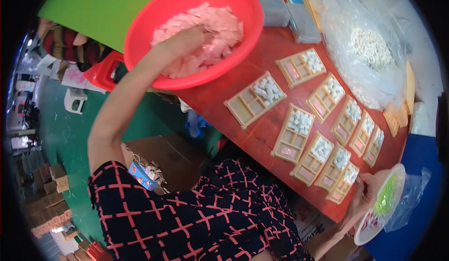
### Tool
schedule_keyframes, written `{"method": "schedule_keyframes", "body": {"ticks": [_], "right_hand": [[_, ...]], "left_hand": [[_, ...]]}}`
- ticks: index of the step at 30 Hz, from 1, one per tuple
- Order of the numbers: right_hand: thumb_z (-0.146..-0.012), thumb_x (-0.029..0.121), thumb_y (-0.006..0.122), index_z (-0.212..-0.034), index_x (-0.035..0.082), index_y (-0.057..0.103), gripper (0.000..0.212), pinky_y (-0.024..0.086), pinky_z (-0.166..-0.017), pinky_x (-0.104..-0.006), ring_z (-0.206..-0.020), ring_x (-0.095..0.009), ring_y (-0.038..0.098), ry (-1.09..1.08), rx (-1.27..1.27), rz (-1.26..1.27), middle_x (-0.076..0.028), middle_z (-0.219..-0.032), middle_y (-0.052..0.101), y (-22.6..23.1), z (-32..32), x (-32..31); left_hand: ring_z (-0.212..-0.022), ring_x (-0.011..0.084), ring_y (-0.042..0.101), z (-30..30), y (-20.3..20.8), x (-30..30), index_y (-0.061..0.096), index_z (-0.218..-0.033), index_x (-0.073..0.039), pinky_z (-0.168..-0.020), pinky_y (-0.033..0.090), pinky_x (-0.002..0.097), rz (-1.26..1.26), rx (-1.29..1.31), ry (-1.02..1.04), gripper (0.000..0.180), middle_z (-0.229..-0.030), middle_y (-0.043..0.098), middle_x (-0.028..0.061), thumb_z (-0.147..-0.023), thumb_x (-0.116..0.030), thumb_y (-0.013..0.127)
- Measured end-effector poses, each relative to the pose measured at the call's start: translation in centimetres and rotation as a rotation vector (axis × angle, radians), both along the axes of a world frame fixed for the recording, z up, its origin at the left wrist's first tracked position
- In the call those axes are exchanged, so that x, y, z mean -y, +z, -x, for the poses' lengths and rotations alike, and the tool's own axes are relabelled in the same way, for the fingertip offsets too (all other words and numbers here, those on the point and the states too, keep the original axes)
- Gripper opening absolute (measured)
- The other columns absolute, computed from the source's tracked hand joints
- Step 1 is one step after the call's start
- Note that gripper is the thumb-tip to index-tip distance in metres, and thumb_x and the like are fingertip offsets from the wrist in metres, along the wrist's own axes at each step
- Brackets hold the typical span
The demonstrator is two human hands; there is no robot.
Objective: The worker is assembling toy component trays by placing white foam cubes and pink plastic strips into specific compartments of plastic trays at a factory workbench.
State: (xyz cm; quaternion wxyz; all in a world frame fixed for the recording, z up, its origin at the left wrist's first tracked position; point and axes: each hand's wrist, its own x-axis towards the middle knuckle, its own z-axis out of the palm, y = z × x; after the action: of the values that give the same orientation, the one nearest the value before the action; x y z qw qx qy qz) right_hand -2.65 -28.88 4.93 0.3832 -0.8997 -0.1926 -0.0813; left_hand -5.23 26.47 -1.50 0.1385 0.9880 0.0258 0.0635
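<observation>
My left hand [192,40] reaches into a red basin [255,20] heaped with flat pink packets [213,17]. Its fingers are curled down among the packets, and their tips are partly hidden. My right hand [362,198] is at the lower right, with bent fingers beside the end of a small wooden tray [343,186]; what they pinch, if anything, is hidden. Right against that hand is a white bowl [361,236] with green and reddish pieces. Several similar trays hold white pebbles [299,122], most with a pink piece in a smaller compartment. The leftmost tray [242,112] shows a yellowish strip instead.
A large clear plastic bag [341,31] of white pebbles lies at the table's far right, beside wooden pieces [395,118]. Clear containers [304,22] stand behind the trays. Below the red table [201,97] is an open cardboard box [163,158]. Left of the basin sits a red stool [105,71].
</observation>
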Motion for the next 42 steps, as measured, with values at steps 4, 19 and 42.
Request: {"method": "schedule_keyframes", "body": {"ticks": [4,19,42], "right_hand": [[-0.074,-0.011,0.057,-0.079,-0.002,0.056,0.01,0.039,-0.065,-0.0221,-0.072,-0.013,0.049,-0.062,-0.076,-0.058,-0.007,-0.079,0.054,-0.4,1.7,-2.5],[-0.087,0.005,0.053,-0.106,0.0,0.053,0.02,0.042,-0.059,-0.0179,-0.067,-0.005,0.052,0.543,-1.031,-0.527,-0.003,-0.08,0.058,-4.1,3.7,-21.4],[-0.074,0.002,0.064,-0.083,0.005,0.062,0.01,0.048,-0.059,-0.0347,-0.067,-0.025,0.06,0.446,0.192,0.028,-0.009,-0.082,0.058,-8.1,0.8,-22.7]], "left_hand": [[-0.083,0.032,0.062,-1.5,2.4,1.0,0.061,-0.097,-0.004,-0.076,0.048,0.0406,-0.166,-0.271,0.006,0.019,-0.094,0.064,0.0111,-0.082,-0.01,0.052],[-0.076,0.0116,0.057,10.0,-1.0,20.1,0.062,-0.089,-0.001,-0.066,0.046,0.0251,1.234,0.215,0.16,0.008,-0.084,0.058,0.0044,-0.081,-0.004,0.063],[-0.058,0.0063,0.047,9.6,-4.1,19.6,0.063,-0.095,0.0,-0.053,0.04,0.0211,0.787,0.128,0.515,0.018,-0.077,0.056,0.0046,-0.077,-0.001,0.065]]}}
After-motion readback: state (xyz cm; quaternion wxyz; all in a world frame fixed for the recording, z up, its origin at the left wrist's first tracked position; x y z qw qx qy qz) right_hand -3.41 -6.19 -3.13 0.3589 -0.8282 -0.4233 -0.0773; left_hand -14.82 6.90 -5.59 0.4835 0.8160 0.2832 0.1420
